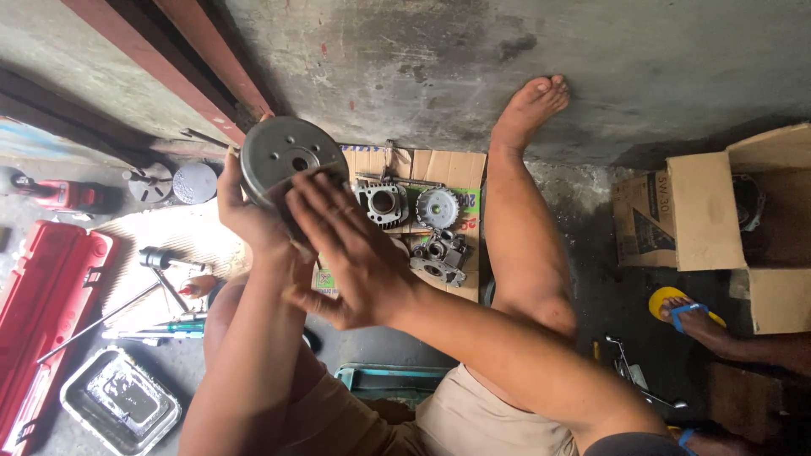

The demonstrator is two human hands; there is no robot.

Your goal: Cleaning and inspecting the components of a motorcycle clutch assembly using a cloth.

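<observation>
While right hand (351, 253) hides it, metal drum's (287, 156) lower edge vanishes.

round grey metal flywheel (287, 156), holed face up, held aloft

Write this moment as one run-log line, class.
left hand: holds round metal drum | right hand: open, against drum | behind: engine parts on cardboard

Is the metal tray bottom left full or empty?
Empty: the metal tray shows only its bare, smudged bottom, nothing lying in it.
</observation>
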